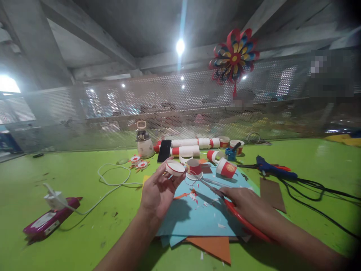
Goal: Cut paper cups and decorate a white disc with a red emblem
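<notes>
Between the fingers of my left hand (160,188) is a shallow white paper cup bottom (175,168) with a thin red rim, tilted toward me. My right hand (245,199) grips red-handled scissors (235,214). Their blades point up and left toward the cup bottom, and a thin curled strip hangs near the tips. Just behind stands an upside-down red and white paper cup (194,168). Another paper cup (226,168) lies tipped over to the right. Under my hands, blue paper sheets (194,220) carry small red and white scraps.
A glue gun (272,169) with a black cord lies right, near brown cardboard (272,195). Behind are a phone (164,151), stacked-cup tubes (186,151), a blue paint jar (230,154) and a bottle (144,145). A purple power strip (52,222) with a white cable sits left.
</notes>
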`<state>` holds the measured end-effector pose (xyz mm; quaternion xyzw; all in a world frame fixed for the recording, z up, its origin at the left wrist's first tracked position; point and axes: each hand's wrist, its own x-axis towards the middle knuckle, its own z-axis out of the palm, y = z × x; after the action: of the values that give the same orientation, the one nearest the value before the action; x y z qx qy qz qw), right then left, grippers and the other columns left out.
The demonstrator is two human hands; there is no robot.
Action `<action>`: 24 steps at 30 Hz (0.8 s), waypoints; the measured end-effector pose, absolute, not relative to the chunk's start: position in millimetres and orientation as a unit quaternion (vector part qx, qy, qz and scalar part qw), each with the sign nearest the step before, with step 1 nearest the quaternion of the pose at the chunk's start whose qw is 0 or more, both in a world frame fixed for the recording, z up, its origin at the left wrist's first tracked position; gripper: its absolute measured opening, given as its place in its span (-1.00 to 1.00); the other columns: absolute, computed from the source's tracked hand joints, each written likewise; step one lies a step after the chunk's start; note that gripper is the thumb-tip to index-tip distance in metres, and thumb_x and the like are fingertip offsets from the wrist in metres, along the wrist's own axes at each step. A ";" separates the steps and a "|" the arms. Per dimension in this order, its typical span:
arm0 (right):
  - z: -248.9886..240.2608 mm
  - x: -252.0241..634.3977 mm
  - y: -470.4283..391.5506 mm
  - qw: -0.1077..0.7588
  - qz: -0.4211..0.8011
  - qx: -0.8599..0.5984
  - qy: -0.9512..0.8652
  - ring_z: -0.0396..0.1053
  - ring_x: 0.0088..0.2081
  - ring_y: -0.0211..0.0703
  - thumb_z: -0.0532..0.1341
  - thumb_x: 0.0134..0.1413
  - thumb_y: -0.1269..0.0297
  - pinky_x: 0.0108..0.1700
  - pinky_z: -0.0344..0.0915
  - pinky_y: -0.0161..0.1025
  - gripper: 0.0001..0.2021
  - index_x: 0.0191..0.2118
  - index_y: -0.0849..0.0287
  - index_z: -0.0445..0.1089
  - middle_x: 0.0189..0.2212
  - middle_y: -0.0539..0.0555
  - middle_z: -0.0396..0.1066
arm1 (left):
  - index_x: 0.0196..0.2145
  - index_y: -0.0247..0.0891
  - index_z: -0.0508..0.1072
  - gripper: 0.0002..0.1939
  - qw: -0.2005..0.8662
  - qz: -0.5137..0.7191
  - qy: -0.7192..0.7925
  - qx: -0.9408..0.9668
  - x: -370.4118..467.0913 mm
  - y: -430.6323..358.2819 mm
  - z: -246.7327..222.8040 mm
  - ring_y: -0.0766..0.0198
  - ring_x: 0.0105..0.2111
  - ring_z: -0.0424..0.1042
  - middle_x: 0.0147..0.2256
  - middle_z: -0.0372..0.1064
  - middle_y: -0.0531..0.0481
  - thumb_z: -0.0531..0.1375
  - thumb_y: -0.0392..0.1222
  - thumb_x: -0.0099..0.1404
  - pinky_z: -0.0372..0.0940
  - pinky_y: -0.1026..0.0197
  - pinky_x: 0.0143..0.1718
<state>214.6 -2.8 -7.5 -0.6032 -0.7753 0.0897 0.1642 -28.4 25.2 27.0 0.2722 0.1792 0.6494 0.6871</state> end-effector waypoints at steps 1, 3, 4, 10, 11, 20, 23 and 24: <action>-7.8 214.3 -3.3 0.161 0.088 -0.602 -0.778 0.48 -0.16 0.13 0.09 0.18 0.28 -0.24 0.26 -0.18 -0.72 -0.10 0.04 0.53 -0.20 0.17 0.57 | -0.02 -0.44 0.43 -0.68 0.689 0.650 0.180 0.266 -28.2 25.7 27.5 0.10 -0.32 0.55 -0.27 0.51 -0.28 0.10 -0.34 0.29 0.49 0.13 -0.27; -7.6 213.6 -4.4 0.154 0.085 -0.599 -0.781 0.47 -0.14 0.09 0.07 0.20 0.31 -0.21 0.24 -0.20 -0.71 -0.08 0.04 0.51 -0.17 0.17 0.56 | -0.03 -0.47 0.43 -0.69 0.690 0.652 0.187 0.254 -27.4 26.7 28.3 0.07 -0.32 0.56 -0.28 0.51 -0.29 0.09 -0.35 0.29 0.50 0.11 -0.25; -7.3 213.2 -4.8 0.151 0.083 -0.598 -0.783 0.46 -0.13 0.09 0.06 0.21 0.31 -0.21 0.23 -0.21 -0.70 -0.06 0.04 0.50 -0.16 0.17 0.55 | -0.05 -0.48 0.44 -0.70 0.688 0.653 0.195 0.248 -26.8 27.2 28.4 0.05 -0.31 0.56 -0.29 0.51 -0.30 0.10 -0.35 0.29 0.51 0.10 -0.26; -5.5 209.2 -4.2 0.111 0.070 -0.591 -0.796 0.44 -0.10 0.09 0.09 0.21 0.31 -0.20 0.22 -0.21 -0.72 -0.05 0.09 0.48 -0.16 0.19 0.53 | -0.17 -0.49 0.45 -0.81 0.666 0.669 0.227 0.239 -24.6 30.9 25.6 0.07 -0.29 0.55 -0.34 0.47 -0.28 0.11 -0.39 0.27 0.52 0.06 -0.22; -5.6 208.1 -4.1 0.105 0.067 -0.590 -0.798 0.44 -0.11 0.08 0.09 0.22 0.31 -0.20 0.23 -0.21 -0.73 -0.06 0.10 0.48 -0.16 0.19 0.53 | -0.19 -0.48 0.45 -0.82 0.664 0.670 0.227 0.243 -24.7 31.4 24.9 0.07 -0.27 0.54 -0.34 0.47 -0.28 0.12 -0.39 0.27 0.51 0.06 -0.20; -6.9 201.2 -3.0 0.032 0.039 -0.585 -0.809 0.43 -0.13 -0.08 0.18 0.26 0.20 -0.10 0.39 -0.02 -0.74 -0.03 0.22 0.38 -0.09 0.12 0.43 | -0.20 -0.37 0.47 -0.80 0.643 0.643 0.222 0.353 -26.0 32.3 17.3 0.21 -0.30 0.52 -0.31 0.48 -0.13 0.24 -0.39 0.17 0.46 0.16 -0.17; -2.7 202.9 -0.3 0.008 0.045 -0.573 -0.818 0.43 -0.12 -0.07 0.18 0.26 0.22 -0.10 0.40 -0.02 -0.74 -0.01 0.21 0.38 -0.06 0.13 0.42 | -0.11 -0.31 0.46 -0.65 0.636 0.619 0.227 0.401 -24.0 31.0 15.0 0.28 -0.36 0.50 -0.29 0.49 -0.07 0.31 -0.38 0.11 0.44 0.23 -0.26; -1.1 203.7 0.6 0.001 0.049 -0.570 -0.821 0.43 -0.12 -0.08 0.19 0.26 0.22 -0.11 0.41 -0.03 -0.74 -0.01 0.21 0.37 -0.06 0.13 0.42 | -0.08 -0.29 0.45 -0.61 0.636 0.609 0.231 0.414 -23.4 30.7 14.4 0.29 -0.37 0.49 -0.30 0.49 -0.06 0.32 -0.36 0.10 0.42 0.24 -0.30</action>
<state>203.7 0.6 -1.1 -0.5695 -0.8205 0.0486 0.0010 -23.4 30.7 14.4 0.4136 0.2313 0.6093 0.6358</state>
